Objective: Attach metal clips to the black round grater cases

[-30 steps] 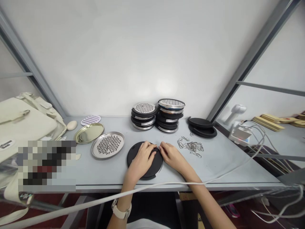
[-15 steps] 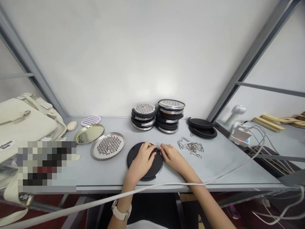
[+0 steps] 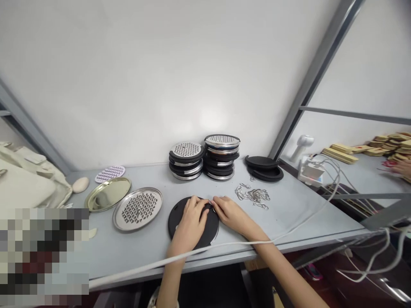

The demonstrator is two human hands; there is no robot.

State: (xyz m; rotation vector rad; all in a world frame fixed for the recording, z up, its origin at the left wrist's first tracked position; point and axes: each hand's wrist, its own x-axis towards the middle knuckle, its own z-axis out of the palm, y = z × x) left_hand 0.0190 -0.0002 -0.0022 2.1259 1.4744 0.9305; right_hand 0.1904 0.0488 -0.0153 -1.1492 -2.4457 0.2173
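black disc (image 3: pixel 210 226): round, flat and matt, lying on the grey table (image 3: pixel 128 252) near its front edge, partly hidden under the left hand (image 3: pixel 193 218); a small dark slot shows at its far left, and a thin bright metal edge curves along its right side.
hand on the disc, left: fingers bent over the top, thumb and fingertips drawn close at the far right rim; whether they pinch anything cannot be told.
right hand (image 3: pixel 228 211): fingertips bunched at that same rim, almost meeting the left ones; what they grip is too small to tell.
metal clips (image 3: pixel 257 195): a loose silvery heap to the right.
grater plate (image 3: pixel 138 208): silver, oval-looking, raised teeth, left of the disc.
left stack (image 3: pixel 186 164) and right stack (image 3: pixel 221 159): black and silver, perforated tops.
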